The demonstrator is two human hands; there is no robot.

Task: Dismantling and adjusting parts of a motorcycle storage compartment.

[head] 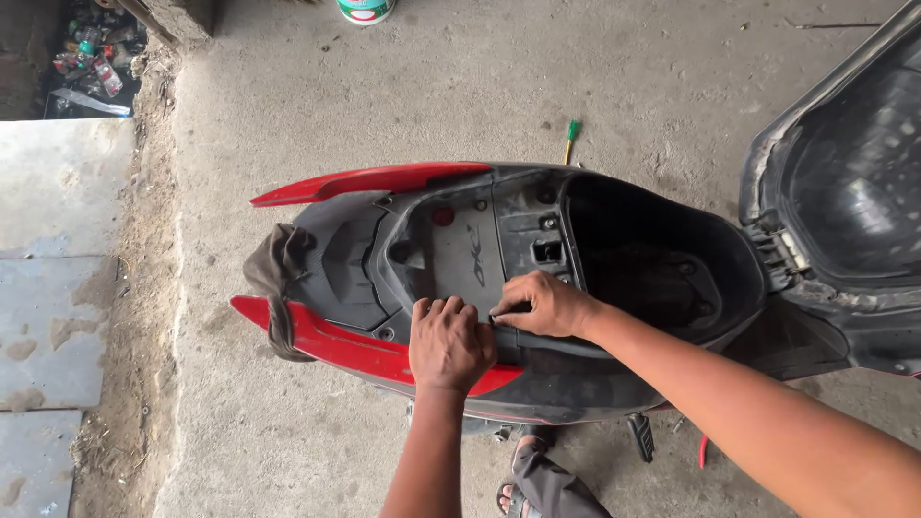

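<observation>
left hand [449, 343]: fingers curled over the near rim of the black panel [460, 254], mid-frame, pressing on it
right hand [547, 305]: pinched shut on the same rim, just beside the left; what it pinched was too small to tell
panel: centre, between red fairings [369, 180]
seat [854, 182]: tipped up, right edge
rag [273, 278]: left, on the tail
screwdriver [571, 137]: on the floor [288, 105], upper centre

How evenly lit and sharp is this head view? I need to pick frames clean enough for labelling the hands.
Head view: soft, even daylight, no glare; the left hand and right hand are sharp on the scooter body; the storage well sinks into deep shadow; the raised seat underside is dim, and edges curve slightly.
</observation>
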